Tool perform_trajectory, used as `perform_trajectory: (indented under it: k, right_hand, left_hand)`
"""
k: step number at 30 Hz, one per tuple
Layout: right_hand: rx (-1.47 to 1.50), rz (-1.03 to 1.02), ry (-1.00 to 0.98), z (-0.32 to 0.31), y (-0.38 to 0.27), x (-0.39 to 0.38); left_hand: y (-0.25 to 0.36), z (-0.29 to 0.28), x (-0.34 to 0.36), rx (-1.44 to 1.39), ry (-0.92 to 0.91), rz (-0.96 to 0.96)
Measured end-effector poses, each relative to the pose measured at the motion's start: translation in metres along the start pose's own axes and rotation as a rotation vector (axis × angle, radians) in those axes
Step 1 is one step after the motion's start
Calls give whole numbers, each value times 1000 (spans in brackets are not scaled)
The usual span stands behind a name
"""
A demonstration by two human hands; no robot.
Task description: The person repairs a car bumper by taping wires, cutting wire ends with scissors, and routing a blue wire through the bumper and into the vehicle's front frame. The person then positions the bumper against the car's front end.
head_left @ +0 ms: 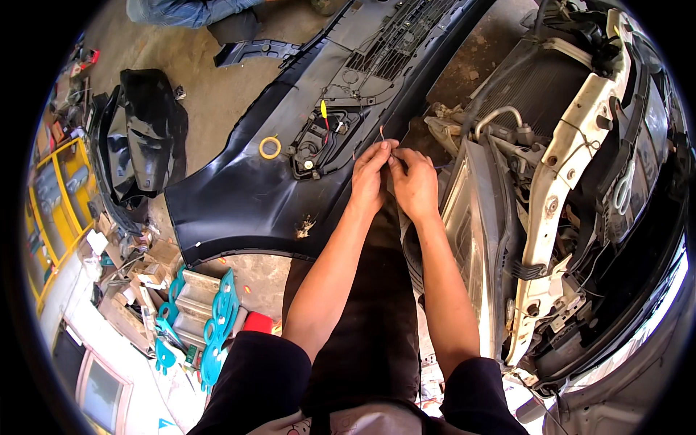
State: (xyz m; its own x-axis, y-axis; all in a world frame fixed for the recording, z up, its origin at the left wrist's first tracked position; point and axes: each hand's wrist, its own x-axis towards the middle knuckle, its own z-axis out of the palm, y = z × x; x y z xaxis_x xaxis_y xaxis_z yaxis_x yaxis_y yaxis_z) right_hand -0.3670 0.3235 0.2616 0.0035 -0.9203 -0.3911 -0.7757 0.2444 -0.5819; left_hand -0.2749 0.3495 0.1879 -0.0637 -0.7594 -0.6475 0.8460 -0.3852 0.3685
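Note:
In front of me my left hand [370, 172] and my right hand [415, 177] meet with their fingertips pinched together on a thin wire [382, 132]. Its reddish end sticks up above the fingers; the rest is hidden by them. Below the hands lies a large dark car bumper [239, 206], its inner side facing up. On it, left of my hands, is a lamp unit [309, 154] with a red lead and a slim yellow piece [323, 109] beside it. A yellow roll of tape [270, 148] rests on the bumper farther left.
To the right stands an opened car front with a pale metal crossbeam [551, 206], a headlamp [464, 246] and white-handled scissors [623, 191]. A black plastic liner [148, 130] lies on the left, above a teal-sided step stool [210, 326] and boxes. A person's blue sleeve [177, 11] shows at the top.

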Motion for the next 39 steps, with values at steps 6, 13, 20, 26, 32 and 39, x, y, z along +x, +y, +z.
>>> perform_trajectory:
  k: [6, 13, 20, 26, 32, 39]
  right_hand:
    - [491, 252, 95, 10, 17, -7]
    - [675, 335, 115, 15, 25, -14]
    - [825, 341, 98, 25, 31, -12]
    - [731, 332, 236, 32, 26, -10]
    - [697, 404, 457, 43, 18, -13]
    - [686, 417, 555, 53, 9, -11]
  left_hand:
    - [25, -26, -24, 417, 286, 54]
    - [25, -77, 24, 976, 318, 156]
    - [55, -41, 23, 509, 87, -353]
    - [48, -27, 18, 231, 87, -409]
    - [29, -3, 13, 296, 61, -247]
    - [11, 2, 14, 126, 36, -242]
